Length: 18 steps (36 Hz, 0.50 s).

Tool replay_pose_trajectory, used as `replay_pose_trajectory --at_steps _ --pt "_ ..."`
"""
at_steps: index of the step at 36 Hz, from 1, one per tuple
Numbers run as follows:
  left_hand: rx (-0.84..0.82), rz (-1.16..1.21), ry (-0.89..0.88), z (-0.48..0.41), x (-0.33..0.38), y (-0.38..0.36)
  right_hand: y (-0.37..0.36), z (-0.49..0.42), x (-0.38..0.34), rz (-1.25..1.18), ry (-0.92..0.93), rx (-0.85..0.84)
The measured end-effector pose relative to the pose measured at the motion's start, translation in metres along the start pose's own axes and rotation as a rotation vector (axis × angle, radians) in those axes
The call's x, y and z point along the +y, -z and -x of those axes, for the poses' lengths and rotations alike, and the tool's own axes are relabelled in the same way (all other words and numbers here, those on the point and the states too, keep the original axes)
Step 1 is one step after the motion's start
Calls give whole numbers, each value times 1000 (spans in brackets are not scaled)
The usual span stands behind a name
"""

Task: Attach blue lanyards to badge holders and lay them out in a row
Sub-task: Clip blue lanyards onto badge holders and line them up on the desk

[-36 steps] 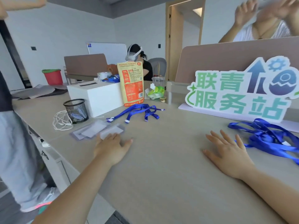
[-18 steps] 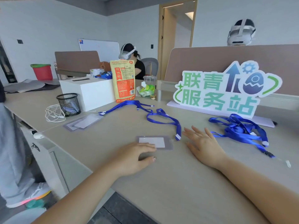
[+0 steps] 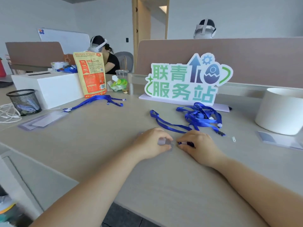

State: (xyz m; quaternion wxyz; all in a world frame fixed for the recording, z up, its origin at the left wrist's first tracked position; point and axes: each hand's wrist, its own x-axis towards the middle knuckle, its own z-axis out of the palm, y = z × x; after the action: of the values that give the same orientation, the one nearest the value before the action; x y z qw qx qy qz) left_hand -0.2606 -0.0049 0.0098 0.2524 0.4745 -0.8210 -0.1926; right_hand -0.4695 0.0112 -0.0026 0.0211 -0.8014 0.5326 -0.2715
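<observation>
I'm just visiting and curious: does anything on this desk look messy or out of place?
Yes. The blue lanyards before the sign lie in a tangled heap rather than a row, and a small white piece lies loose on the table beside them. Nothing looks spilled or broken.

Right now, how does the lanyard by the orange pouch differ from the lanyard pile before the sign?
The lanyard by the orange pouch lies stretched out; the lanyard pile is a tangled heap. The lanyard lies left of the sign, the pile before it. Both are blue.
</observation>
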Motion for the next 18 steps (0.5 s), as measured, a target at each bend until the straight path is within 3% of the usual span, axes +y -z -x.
replay_pose_trajectory --at_steps 6,18 --pt "23 48 -4 -15 -2 -13 8 -7 5 -100 -100 -81" --pt "38 -72 17 -25 0 -6 -2 -10 19 -198 -113 -45"
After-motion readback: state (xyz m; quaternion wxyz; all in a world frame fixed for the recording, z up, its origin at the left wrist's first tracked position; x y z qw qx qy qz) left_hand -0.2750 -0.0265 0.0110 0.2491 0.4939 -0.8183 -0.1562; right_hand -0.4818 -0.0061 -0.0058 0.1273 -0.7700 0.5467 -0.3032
